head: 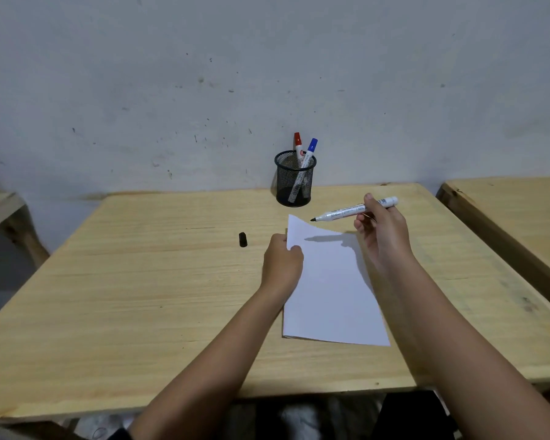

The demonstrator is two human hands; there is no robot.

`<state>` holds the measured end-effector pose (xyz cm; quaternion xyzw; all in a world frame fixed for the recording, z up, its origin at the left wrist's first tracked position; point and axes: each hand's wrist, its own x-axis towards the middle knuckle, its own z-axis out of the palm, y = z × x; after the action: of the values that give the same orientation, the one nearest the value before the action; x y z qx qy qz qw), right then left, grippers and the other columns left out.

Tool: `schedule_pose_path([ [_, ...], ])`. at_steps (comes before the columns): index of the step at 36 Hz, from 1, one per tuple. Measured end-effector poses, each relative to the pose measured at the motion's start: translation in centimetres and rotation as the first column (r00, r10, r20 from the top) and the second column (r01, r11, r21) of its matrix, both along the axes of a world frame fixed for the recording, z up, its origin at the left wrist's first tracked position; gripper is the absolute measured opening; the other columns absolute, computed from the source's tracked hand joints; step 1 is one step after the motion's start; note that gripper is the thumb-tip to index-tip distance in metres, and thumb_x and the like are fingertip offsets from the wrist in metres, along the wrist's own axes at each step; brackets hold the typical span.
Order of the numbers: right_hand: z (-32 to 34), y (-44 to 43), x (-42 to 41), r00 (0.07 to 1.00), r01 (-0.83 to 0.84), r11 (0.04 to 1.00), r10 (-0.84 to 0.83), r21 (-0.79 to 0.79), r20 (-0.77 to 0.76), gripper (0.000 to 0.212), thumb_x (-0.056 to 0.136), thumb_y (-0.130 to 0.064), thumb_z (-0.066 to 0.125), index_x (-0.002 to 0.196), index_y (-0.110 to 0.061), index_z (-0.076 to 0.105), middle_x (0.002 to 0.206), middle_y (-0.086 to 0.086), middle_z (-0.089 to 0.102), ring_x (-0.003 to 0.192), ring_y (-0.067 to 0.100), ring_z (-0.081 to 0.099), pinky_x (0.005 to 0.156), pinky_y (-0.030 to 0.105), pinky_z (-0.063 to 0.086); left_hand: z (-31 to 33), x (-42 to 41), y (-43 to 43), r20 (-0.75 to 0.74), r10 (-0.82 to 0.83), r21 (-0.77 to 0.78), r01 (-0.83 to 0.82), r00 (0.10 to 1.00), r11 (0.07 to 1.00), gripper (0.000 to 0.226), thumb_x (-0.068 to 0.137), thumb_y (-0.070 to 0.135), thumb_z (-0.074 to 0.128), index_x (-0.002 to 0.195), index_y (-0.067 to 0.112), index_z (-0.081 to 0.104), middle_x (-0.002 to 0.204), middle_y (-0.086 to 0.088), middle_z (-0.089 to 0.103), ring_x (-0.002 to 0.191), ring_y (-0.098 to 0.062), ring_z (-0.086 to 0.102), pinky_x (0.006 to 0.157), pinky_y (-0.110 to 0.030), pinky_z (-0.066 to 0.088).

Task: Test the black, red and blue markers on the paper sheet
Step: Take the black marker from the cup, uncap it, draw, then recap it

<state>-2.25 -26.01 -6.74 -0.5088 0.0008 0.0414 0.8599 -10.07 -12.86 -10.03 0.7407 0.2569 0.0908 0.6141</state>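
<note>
A white paper sheet (331, 290) lies on the wooden table (140, 281), its far left corner lifted. My left hand (281, 262) pinches the sheet's left edge near that corner. My right hand (383, 236) holds the uncapped black marker (346, 213) above the sheet's far end, tip pointing left, clear of the paper. Its black cap (243, 239) lies on the table left of the sheet. The red marker (297, 144) and the blue marker (310, 152) stand capped in a black mesh cup (294, 182) at the back.
A grey marked wall rises right behind the table. Another wooden table (515, 211) stands to the right across a narrow gap. Part of a wooden piece shows at the far left.
</note>
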Motion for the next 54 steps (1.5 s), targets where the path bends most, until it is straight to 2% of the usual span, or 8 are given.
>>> schedule_pose_path([
  [5, -0.4, 0.0, -0.1, 1.000, -0.009, 1.000, 0.009, -0.006, -0.006, 0.012, 0.092, -0.018, 0.057, 0.083, -0.012, 0.051, 0.068, 0.000, 0.048, 0.057, 0.009, 0.049, 0.051, 0.013, 0.048, -0.6, -0.3, 0.2, 0.016, 0.011, 0.260, -0.015, 1.000, 0.965, 0.026, 0.091, 0.012, 0.040, 0.114, 0.011, 0.054, 0.115, -0.002, 0.041, 0.107, -0.027, 0.052, 0.087, -0.041, 0.050],
  [14, -1.3, 0.5, 0.1, 0.999, -0.014, 1.000, 0.013, -0.018, -0.039, 0.014, 0.091, -0.018, 0.058, 0.080, -0.013, 0.052, 0.066, -0.001, 0.051, 0.051, 0.005, 0.052, 0.051, 0.013, 0.050, -1.0, -1.0, 0.4, 0.058, -0.081, 0.509, 0.040, 0.995, 0.860, 0.029, 0.096, 0.014, 0.046, 0.124, 0.009, 0.049, 0.106, 0.001, 0.037, 0.084, -0.020, 0.051, 0.075, -0.035, 0.048],
  [21, -1.6, 0.5, 0.2, 0.999, -0.017, 0.999, 0.015, -0.038, -0.038, 0.013, 0.091, -0.020, 0.058, 0.081, -0.013, 0.052, 0.066, -0.002, 0.051, 0.051, 0.004, 0.053, 0.053, 0.014, 0.050, -1.7, -0.7, 0.5, -0.016, -0.090, 0.762, 0.071, 0.996, 0.644, 0.020, 0.092, 0.004, 0.036, 0.072, 0.007, 0.042, 0.099, -0.010, 0.044, 0.094, -0.027, 0.043, 0.075, -0.036, 0.042],
  [27, -1.4, -0.2, 0.3, 0.999, 0.004, 1.000, -0.005, -0.026, -0.035, 0.013, 0.092, -0.018, 0.057, 0.082, -0.012, 0.051, 0.069, 0.000, 0.049, 0.058, 0.009, 0.050, 0.051, 0.013, 0.049, -2.1, -1.2, 2.6, -0.098, -0.328, 0.684, 0.303, 0.940, 0.664, 0.012, 0.088, 0.000, 0.033, 0.087, 0.000, 0.044, 0.099, -0.005, 0.045, 0.097, -0.025, 0.043, 0.080, -0.030, 0.038],
  [29, -1.4, -0.5, 0.4, 0.999, 0.008, 1.000, -0.009, -0.029, -0.032, 0.013, 0.092, -0.018, 0.056, 0.083, -0.012, 0.051, 0.070, 0.000, 0.049, 0.059, 0.009, 0.050, 0.052, 0.014, 0.049, -1.8, -1.5, 3.7, -0.201, -0.455, 0.650, 0.465, 0.868, 0.601, 0.029, 0.094, 0.002, 0.031, 0.116, -0.004, 0.048, 0.128, -0.007, 0.047, 0.124, -0.029, 0.040, 0.099, -0.028, 0.032],
  [32, -1.4, -0.6, 0.6, 0.999, 0.017, 1.000, -0.018, -0.023, -0.033, 0.014, 0.093, -0.019, 0.055, 0.082, -0.012, 0.051, 0.070, 0.000, 0.050, 0.057, 0.009, 0.052, 0.052, 0.014, 0.050, -1.5, -2.0, 4.6, -0.366, -0.516, 0.621, 0.617, 0.774, 0.484, 0.052, 0.102, 0.020, 0.026, 0.150, 0.006, 0.012, 0.161, -0.002, 0.001, 0.148, -0.017, -0.005, 0.115, -0.022, 0.003],
  [41, -1.2, 1.0, 1.1, 0.999, -0.015, 0.993, 0.018, 0.119, -0.026, 0.026, 0.088, -0.012, 0.062, 0.104, -0.008, 0.041, 0.087, 0.010, 0.063, 0.060, 0.011, 0.066, 0.057, 0.016, 0.055, -1.9, -2.7, 1.9, -0.351, -0.408, 0.732, 0.519, 0.843, 0.443, 0.061, 0.100, 0.043, 0.026, 0.151, 0.014, 0.012, 0.162, -0.002, 0.005, 0.149, -0.017, 0.001, 0.120, -0.035, 0.002],
  [54, -1.6, 4.9, 2.0, 0.989, -0.148, 0.987, 0.148, -0.055, -0.018, 0.009, 0.085, -0.005, 0.063, 0.076, -0.005, 0.059, 0.061, 0.004, 0.061, 0.049, 0.005, 0.059, 0.052, 0.011, 0.051, -1.4, -2.7, 4.5, -0.271, -0.482, 0.734, 0.502, 0.834, 0.456, 0.064, 0.092, 0.053, 0.044, 0.148, 0.027, 0.029, 0.159, 0.011, 0.019, 0.146, -0.006, 0.014, 0.117, -0.029, 0.012],
])
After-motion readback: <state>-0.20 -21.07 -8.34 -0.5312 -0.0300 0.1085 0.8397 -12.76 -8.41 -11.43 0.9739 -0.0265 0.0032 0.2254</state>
